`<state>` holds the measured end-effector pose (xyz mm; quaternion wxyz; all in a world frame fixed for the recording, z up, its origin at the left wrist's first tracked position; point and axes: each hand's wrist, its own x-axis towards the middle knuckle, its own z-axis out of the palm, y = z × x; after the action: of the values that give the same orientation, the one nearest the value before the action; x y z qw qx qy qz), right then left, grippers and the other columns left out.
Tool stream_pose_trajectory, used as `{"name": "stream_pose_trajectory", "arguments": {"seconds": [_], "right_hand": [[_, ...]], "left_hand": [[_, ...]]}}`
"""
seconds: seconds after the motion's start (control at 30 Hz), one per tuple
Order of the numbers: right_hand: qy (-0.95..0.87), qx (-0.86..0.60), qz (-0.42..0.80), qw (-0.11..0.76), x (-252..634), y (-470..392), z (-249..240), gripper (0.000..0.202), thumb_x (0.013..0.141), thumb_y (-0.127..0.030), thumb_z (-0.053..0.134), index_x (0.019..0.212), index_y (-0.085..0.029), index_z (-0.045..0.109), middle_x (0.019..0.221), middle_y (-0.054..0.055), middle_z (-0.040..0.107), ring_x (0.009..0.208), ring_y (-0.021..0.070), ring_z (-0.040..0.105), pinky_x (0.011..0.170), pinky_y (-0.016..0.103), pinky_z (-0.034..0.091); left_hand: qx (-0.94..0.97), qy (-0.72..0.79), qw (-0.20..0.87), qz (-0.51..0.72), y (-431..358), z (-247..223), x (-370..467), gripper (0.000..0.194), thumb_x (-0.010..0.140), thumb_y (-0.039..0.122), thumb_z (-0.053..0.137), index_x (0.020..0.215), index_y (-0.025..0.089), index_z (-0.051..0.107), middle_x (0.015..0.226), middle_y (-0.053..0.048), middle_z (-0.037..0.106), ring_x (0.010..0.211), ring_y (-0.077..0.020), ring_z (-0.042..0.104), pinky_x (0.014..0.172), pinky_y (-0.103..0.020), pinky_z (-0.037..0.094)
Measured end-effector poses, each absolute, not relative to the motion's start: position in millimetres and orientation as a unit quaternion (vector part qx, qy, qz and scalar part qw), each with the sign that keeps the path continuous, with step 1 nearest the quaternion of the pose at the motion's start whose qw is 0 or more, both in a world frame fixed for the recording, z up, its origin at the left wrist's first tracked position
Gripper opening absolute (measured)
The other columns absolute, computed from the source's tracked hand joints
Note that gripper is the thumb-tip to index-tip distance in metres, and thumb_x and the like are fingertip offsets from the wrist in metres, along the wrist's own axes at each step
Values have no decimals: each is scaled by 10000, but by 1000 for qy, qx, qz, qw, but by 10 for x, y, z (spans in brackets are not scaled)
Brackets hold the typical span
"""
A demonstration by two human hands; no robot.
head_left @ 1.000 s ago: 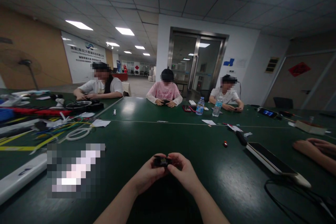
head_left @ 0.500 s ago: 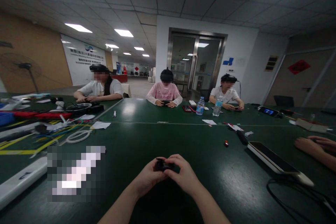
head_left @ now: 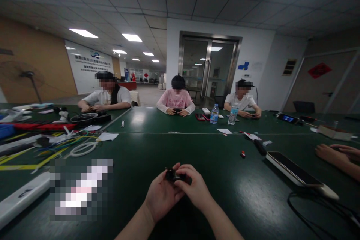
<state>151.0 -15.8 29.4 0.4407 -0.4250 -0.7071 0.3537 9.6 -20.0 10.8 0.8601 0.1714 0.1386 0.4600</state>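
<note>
A small black object [head_left: 170, 174] with a rounded left end is held between my two hands above the dark green table [head_left: 213, 180]. I cannot make out its kind. My left hand [head_left: 162, 197] has its palm turned up, with the thumb against the object's left end and the fingers behind and under it. My right hand [head_left: 196, 185] pinches the right end between thumb and fingers, which hide part of it.
Left lie a white bar [head_left: 24, 197], a blurred-out patch, cables [head_left: 83, 149] and paper [head_left: 108, 136]. Right are a phone-like slab [head_left: 294, 168], a black cord [head_left: 292, 204] and a small red item [head_left: 243, 154]. Bottles [head_left: 214, 114] stand farther off. Several people sit around; another person's hands [head_left: 336, 157] are at right.
My left hand has rolled its palm upward and opened its grip somewhat. The black object has turned, its rounded left end now facing me. My right hand keeps its pinch.
</note>
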Motion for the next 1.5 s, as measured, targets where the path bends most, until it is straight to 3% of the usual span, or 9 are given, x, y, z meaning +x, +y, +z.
{"name": "stream_pose_trajectory", "arguments": {"seconds": [0.17,0.27,0.43,1.23,1.5], "right_hand": [[-732,-403,351,422,1457,-186,298,241,642,-105,650,843,-236,660,1003,29,579,984,196,535,833,323,440],[-743,-395,354,409,1451,-194,305,260,646,-86,639,861,-232,655,1011,31,578,979,190,537,812,318,455],[-755,-396,356,383,1463,-192,286,296,652,-100,644,913,-241,645,1059,32,568,992,193,537,790,316,471],[-770,-391,325,384,1468,-212,281,215,689,-137,633,875,-243,640,1047,31,592,998,196,542,836,350,450],[-710,-375,351,482,1525,-169,265,159,722,-175,609,869,-232,628,1006,33,625,994,190,553,903,374,412]], "left_hand": [[118,155,856,480,-216,153,117,522,842,512,308,1031,108,579,937,-117,653,951,-221,598,808,-323,459],[94,201,846,485,-227,198,136,498,835,514,349,960,90,576,871,-122,653,885,-215,622,717,-284,490],[81,280,814,502,-213,196,196,444,835,490,372,875,94,568,794,-118,645,784,-234,645,628,-318,515],[91,269,825,489,-200,143,170,455,811,499,409,859,77,572,752,-118,639,739,-227,646,629,-309,522],[93,269,811,512,-203,178,164,444,827,489,384,906,100,583,748,-103,642,630,-169,629,663,-302,528]]}}
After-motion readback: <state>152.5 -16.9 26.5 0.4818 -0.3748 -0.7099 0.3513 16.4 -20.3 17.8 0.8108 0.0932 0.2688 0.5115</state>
